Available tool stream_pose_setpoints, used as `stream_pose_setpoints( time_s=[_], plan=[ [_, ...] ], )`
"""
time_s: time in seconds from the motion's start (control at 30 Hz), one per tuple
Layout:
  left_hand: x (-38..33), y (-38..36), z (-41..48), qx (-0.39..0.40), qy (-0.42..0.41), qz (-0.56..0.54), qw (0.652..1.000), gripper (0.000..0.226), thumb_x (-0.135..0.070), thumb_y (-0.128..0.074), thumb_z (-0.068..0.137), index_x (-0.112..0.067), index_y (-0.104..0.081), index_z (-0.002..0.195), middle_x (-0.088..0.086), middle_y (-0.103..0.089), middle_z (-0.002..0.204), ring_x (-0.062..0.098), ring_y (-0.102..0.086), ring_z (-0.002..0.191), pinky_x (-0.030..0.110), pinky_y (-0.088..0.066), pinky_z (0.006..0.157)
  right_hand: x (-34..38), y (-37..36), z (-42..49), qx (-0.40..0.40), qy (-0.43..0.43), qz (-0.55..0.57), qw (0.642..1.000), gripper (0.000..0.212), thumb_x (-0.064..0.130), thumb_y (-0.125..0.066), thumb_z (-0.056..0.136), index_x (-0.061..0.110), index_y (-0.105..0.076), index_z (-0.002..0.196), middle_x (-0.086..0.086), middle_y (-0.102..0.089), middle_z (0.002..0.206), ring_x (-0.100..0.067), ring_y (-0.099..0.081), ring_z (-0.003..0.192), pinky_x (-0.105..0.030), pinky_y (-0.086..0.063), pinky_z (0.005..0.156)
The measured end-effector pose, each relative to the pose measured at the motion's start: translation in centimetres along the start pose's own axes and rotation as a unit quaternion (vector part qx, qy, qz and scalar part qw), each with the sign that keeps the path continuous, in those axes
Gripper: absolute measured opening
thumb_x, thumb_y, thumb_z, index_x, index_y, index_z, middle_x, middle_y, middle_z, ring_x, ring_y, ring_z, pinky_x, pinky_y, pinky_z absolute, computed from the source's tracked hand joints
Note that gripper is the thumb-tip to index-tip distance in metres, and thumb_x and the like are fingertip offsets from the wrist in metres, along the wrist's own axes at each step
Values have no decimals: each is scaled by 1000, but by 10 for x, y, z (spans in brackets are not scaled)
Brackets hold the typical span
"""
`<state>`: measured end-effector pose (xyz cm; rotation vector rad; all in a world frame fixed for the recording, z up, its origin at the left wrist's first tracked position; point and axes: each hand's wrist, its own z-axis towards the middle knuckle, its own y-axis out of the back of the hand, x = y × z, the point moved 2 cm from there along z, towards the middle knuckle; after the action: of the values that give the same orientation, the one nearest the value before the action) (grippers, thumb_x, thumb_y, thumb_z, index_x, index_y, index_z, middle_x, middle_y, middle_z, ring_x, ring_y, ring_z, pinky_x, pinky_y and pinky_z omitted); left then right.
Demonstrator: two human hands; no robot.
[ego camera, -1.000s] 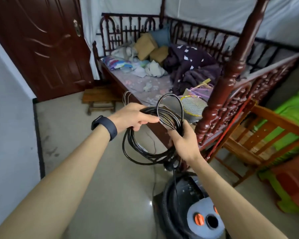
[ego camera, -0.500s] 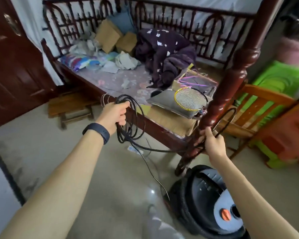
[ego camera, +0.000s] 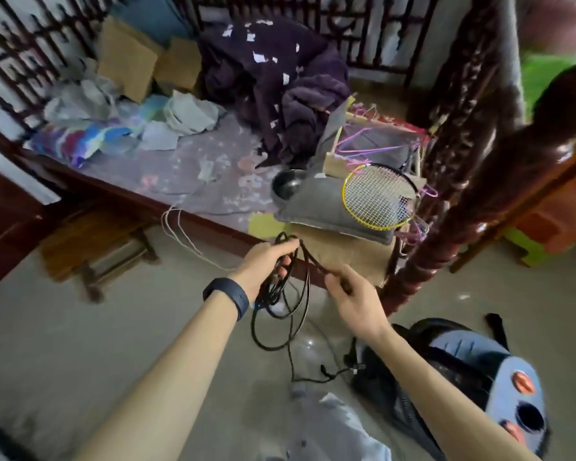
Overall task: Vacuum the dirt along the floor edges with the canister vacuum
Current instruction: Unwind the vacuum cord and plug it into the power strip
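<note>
Two grips on cord: left hand, right hand; grey floor, wooden bed.

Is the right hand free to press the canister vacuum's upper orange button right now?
Probably not yet: the right hand pinches the black cord, though the upper orange button lies uncovered.

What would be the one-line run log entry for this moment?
step: power cord prep | left hand: grips coil | right hand: holds one strand | canister vacuum: on floor | vacuuming: not yet started
</note>
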<state>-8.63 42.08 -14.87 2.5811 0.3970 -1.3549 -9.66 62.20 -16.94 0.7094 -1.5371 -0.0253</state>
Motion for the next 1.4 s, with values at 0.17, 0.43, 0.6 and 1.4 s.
stream_pose_setpoints(
  time_s=[0.17, 0.43, 0.6, 1.4],
  plan=[
    [-1, 10, 48, 27, 17, 31, 999, 15, -18, -74, 86, -7, -65, 90, 3, -60, 66, 14, -57, 53, 28, -43, 51, 12, -49, 9, 123, 10, -100, 987, 22, 24, -67, 100, 26, -75, 120, 19, -73, 98, 2, -64, 86, -11, -45, 81],
    [0, 25, 95, 266, 50, 43, 962, 20, -6, -73, 76, -3, -68, 95, 12, -62, 76, 18, -55, 58, 29, -43, 57, -21, -62, 29, -55, -214, -55, 974, 32, 38, -79, 88, 29, -68, 117, 13, -68, 112, -2, -65, 100, -30, -53, 94],
    [-7, 37, 97, 442, 57, 176, 878, 27, -12, -73, 69, -3, -68, 94, 10, -60, 74, 20, -52, 66, 25, -40, 62, -8, -78, 54, -162, -242, 23, 956, 109, 35, -92, 64, 23, -37, 157, -3, -37, 152, -18, -37, 143, -39, -32, 122],
    [-6, 216, 183, 189, -268, 511, 794, 12, -42, -65, 88, -31, -63, 85, -16, -67, 59, 9, -64, 52, 32, -56, 55, 17, -144, -66, -475, -340, 10, 811, 54, 45, -51, 106, 6, -43, 70, -2, -50, 62, -22, -48, 65, -40, -38, 66]
  ],
)
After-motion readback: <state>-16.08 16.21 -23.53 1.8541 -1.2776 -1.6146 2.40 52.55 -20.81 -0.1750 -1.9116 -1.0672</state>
